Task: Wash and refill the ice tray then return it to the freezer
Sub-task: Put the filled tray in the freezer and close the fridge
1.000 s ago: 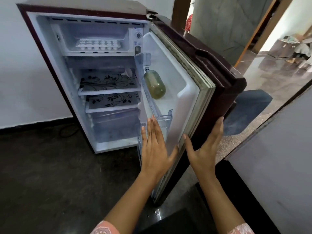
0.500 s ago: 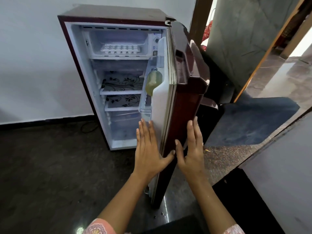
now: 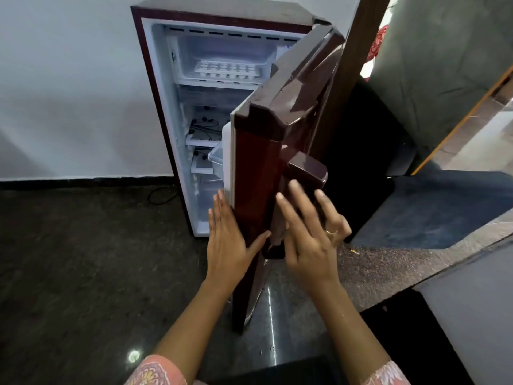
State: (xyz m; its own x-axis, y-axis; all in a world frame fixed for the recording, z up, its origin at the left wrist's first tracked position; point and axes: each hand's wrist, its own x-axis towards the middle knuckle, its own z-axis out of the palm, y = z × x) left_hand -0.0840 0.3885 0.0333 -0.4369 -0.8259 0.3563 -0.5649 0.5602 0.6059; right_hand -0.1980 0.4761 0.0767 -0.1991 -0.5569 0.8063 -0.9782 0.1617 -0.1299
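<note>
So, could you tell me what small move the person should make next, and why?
Probably push the door shut with the right hand, sliding the left hand off its edge: the ice tray already sits in the freezer and the door stands half open.

White ice tray (image 3: pixel 227 70) lies flat in the freezer compartment (image 3: pixel 222 48).

A dark wooden door post (image 3: pixel 363 37) rises beside the white wall (image 3: pixel 69 93). Right of the post lies a blue mat (image 3: pixel 444 207). Left of it, low down, is what may be a black cable (image 3: pixel 150 196).
</note>
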